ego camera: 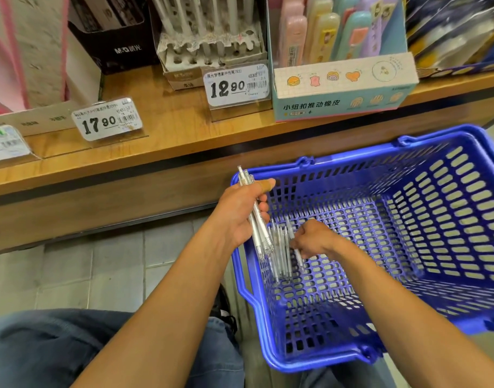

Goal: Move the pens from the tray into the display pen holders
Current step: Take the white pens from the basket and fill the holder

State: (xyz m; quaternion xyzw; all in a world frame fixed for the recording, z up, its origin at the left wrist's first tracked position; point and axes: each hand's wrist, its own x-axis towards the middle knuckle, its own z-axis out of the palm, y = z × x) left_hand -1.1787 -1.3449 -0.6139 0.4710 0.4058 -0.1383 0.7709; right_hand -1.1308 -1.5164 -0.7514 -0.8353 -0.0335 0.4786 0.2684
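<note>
Pens [257, 219] bunched in the left hand [236, 217] are the likeliest thing to go wrong: the bundle is slim, smooth and clear, held upright only by curled fingers and a thumb [264, 185] with a plaster on it, so adding one more could loosen the grip and let some slide down through the fist. The basket [408, 152] has slotted walls and floor, and a thin pen dropped there could poke into a slot or roll away from the fingers.

Left hand: closed around several pens, at the basket's near-left corner, tips pointing down toward the loose ones.

Right hand [315, 239]: down inside the basket, just right of the left hand, fingers curled and pinching one pen [297, 254] out of the loose pile [280, 256] lying on the basket floor beneath both hands.

Pen holder [209, 51], a white rack with rows of holes, stands on the shelf [161, 141] well above and beyond both hands. My guess is that the narrow holes will call for feeding pens singly, and a hurried push could knock the price tag [236, 85] in front of it.
</note>
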